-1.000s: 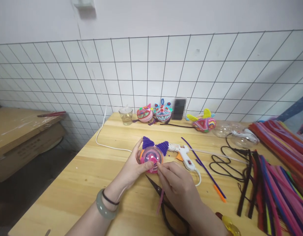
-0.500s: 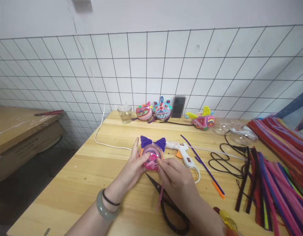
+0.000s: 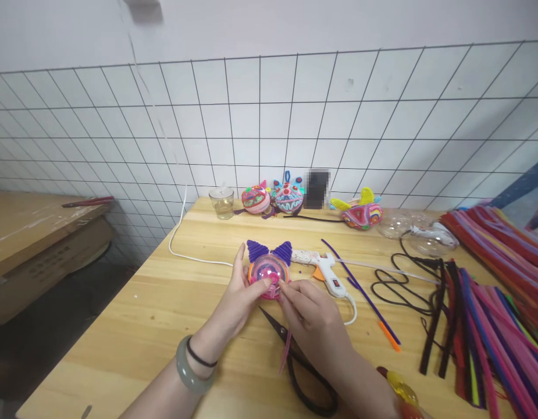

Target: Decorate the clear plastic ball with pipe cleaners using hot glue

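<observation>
A round clear ornament (image 3: 267,266) with purple pipe-cleaner ears and pink and orange coils sits in my left hand (image 3: 242,291). The thumb of that hand presses on its front, by a small pink coil. My right hand (image 3: 314,320) pinches a pink pipe cleaner (image 3: 285,355) against the ornament's lower right side, and the strip's loose end hangs below the fingers. Black scissors (image 3: 290,381) lie on the table, partly under my right hand. Just beyond, a white glue gun (image 3: 327,273) rests on its side.
Finished ornaments (image 3: 288,198) stand along the wall beside a glass cup (image 3: 222,202) and a dark blurred object (image 3: 317,189). On the right lie bundles of pipe cleaners (image 3: 491,326), clear plastic shells (image 3: 395,224), a black cord (image 3: 382,291) and a purple pipe cleaner (image 3: 369,302).
My left thumb has shifted slightly on the ornament's front, and the ornament has turned a little. My right hand keeps its pinch in nearly the same place.
</observation>
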`<act>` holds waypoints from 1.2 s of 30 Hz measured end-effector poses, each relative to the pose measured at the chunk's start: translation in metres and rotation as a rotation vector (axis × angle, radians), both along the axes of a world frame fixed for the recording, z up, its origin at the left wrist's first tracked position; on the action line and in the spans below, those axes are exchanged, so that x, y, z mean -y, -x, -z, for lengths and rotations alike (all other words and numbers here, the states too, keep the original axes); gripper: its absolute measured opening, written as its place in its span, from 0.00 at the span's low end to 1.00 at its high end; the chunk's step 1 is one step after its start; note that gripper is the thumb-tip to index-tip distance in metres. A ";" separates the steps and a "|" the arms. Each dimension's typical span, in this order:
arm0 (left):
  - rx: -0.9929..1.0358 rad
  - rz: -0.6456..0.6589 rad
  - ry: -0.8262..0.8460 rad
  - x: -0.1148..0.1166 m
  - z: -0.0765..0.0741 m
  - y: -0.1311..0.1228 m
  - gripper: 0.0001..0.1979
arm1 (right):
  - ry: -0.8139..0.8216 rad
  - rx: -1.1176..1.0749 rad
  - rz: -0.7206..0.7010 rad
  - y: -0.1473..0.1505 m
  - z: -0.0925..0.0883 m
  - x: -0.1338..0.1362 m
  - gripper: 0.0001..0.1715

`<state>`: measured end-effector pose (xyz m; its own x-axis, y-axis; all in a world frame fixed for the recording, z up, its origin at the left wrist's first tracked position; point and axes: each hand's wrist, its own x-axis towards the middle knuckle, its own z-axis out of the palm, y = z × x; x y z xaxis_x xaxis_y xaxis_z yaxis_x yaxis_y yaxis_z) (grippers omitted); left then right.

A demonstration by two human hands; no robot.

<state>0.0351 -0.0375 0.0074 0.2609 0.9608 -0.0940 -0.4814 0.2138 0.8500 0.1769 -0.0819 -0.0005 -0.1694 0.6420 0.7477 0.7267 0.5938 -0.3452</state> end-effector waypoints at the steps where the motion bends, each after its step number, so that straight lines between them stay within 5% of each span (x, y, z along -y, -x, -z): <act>1: -0.004 -0.008 -0.003 0.000 0.000 -0.001 0.58 | 0.004 -0.014 -0.001 0.000 0.000 0.000 0.13; 19: -0.144 -0.104 -0.131 -0.002 0.014 -0.003 0.52 | 0.078 -0.142 -0.026 0.004 -0.002 0.000 0.12; 36: 0.005 -0.079 -0.038 -0.002 0.011 -0.005 0.49 | -0.010 0.004 0.006 0.004 0.006 0.000 0.12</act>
<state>0.0399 -0.0357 -0.0035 0.1842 0.9813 -0.0555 -0.4996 0.1421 0.8545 0.1731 -0.0814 -0.0063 -0.1687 0.6353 0.7536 0.7319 0.5928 -0.3359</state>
